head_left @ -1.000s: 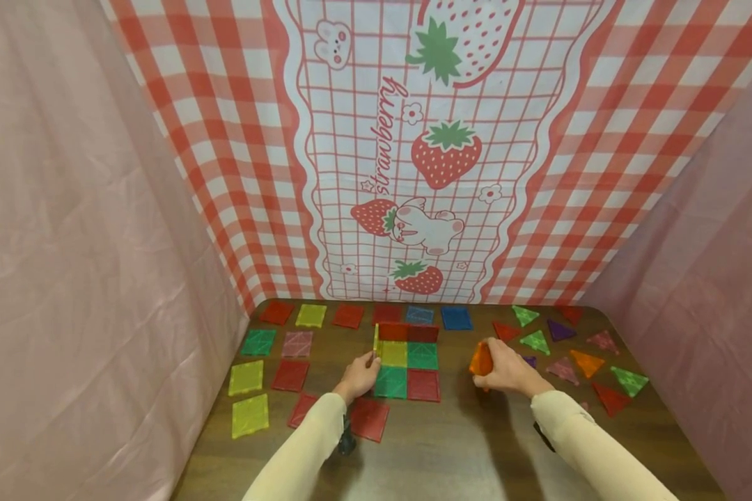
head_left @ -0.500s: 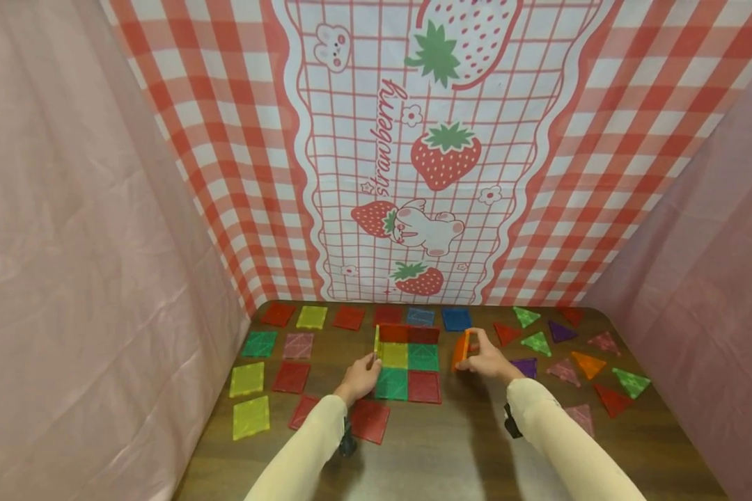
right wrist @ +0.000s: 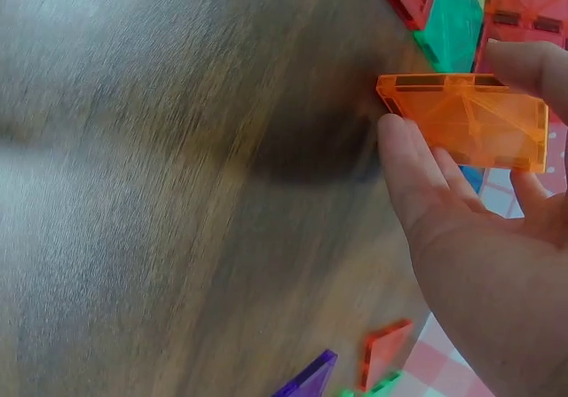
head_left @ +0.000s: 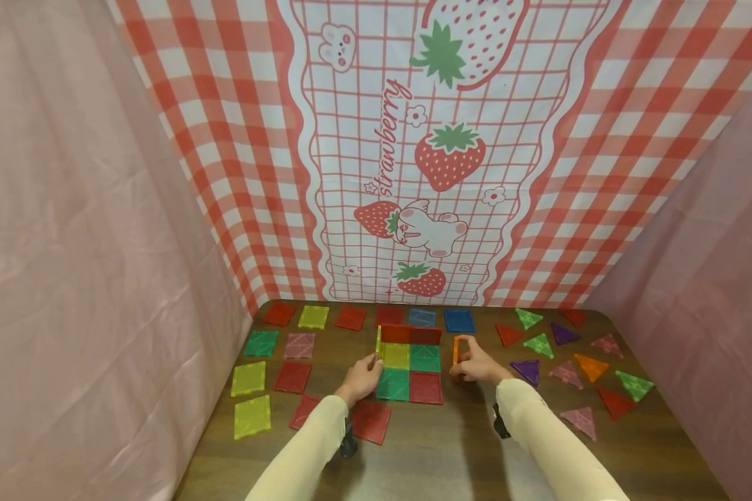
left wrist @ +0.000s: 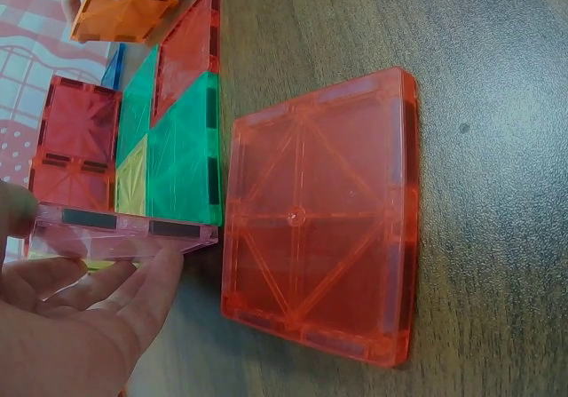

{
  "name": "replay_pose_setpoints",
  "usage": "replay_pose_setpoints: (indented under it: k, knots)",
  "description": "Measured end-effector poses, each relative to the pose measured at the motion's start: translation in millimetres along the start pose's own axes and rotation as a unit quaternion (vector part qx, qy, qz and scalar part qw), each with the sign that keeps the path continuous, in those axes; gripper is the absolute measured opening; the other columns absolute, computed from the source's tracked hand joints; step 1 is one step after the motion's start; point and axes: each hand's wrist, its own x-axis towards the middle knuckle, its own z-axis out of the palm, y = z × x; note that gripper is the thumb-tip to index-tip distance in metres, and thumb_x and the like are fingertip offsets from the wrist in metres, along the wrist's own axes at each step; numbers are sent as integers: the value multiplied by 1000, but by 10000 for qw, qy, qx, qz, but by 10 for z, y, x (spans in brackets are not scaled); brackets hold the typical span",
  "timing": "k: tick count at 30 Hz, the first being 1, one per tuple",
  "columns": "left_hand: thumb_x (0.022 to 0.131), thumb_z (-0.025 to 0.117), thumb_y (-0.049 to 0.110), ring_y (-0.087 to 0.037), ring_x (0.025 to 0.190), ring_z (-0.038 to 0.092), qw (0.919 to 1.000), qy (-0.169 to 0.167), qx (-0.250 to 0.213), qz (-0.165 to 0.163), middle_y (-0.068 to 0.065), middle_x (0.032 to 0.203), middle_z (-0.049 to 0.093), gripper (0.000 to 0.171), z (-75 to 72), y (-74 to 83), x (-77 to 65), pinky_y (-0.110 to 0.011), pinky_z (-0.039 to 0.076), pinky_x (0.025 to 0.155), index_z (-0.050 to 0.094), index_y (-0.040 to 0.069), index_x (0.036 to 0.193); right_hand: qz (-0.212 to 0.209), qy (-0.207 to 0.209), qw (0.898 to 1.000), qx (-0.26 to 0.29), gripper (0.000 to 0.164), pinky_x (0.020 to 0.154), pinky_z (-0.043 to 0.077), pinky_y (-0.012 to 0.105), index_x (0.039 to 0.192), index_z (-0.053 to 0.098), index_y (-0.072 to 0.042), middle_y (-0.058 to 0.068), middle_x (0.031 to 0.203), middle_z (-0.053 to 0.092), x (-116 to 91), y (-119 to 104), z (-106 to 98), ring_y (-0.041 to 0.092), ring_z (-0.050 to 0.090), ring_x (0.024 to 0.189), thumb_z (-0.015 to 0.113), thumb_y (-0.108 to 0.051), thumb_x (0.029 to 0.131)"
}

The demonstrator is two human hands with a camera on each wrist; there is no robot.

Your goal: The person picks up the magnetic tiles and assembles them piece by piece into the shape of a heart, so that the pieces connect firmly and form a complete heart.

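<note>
A two-by-two base of translucent magnetic tiles lies mid-table: yellow [head_left: 397,355], green [head_left: 425,358], green [head_left: 393,385] and red [head_left: 426,387]. Two red tiles [head_left: 411,335] stand upright along its far edge; a yellow tile [head_left: 379,339] stands at its left. My left hand [head_left: 360,379] pinches a pink tile [left wrist: 120,226], upright on the base's left edge, between thumb and fingers. To the right of the base, my right hand [head_left: 478,363] holds an orange tile [right wrist: 479,122] by its edges. From the head view the orange tile appears nearly edge-on, apart from the base.
Square tiles lie flat along the left and back, among them a yellow tile [head_left: 251,416] and a blue tile [head_left: 459,321]. A red tile [left wrist: 315,219] lies beside my left wrist. Triangles, including a purple triangle [head_left: 526,371], spread over the right side. A checked cloth [head_left: 251,139] hangs behind.
My right hand has moved left toward the base with the orange tile, which has turned nearly edge-on to the head view. My left hand has stayed at the base's left edge.
</note>
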Motion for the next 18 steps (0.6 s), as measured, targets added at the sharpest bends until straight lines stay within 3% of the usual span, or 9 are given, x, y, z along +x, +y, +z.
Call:
replay_pose_setpoints:
  k: [8, 11, 14, 18]
  knots:
    - [109, 42, 31, -43, 143, 41, 10000, 3, -27, 1, -24, 153, 47, 54, 7, 2, 5, -60, 36, 114, 39, 0, 154, -11, -48, 9999, 105, 81, 74, 59, 41, 148, 24, 4, 34, 119, 59, 40, 34, 39, 29, 66, 93, 68, -12, 81]
    - [109, 41, 31, -44, 143, 41, 10000, -3, -41, 16, -24, 153, 46, 55, 4, 13, -11, -61, 35, 115, 38, -1, 154, -223, -86, 9997, 69, 77, 70, 59, 39, 144, 28, 7, 31, 112, 62, 57, 35, 51, 25, 66, 88, 68, -18, 82]
    - [110, 40, 32, -44, 143, 41, 10000, 4, -40, 35, -25, 153, 46, 56, -2, 33, -38, -60, 34, 115, 38, -1, 154, -217, -100, 9997, 22, 76, 71, 59, 40, 144, 29, 9, 30, 109, 64, 70, -5, 93, 28, 67, 90, 66, -16, 83]
    - [110, 39, 34, -44, 141, 43, 9999, 12, 81, 67, -25, 152, 47, 56, -10, 62, -61, -60, 37, 113, 39, -1, 154, -75, -90, 9999, -92, 71, 76, 60, 46, 146, 27, 14, 36, 121, 62, 66, -82, 180, 40, 68, 102, 61, -8, 89]
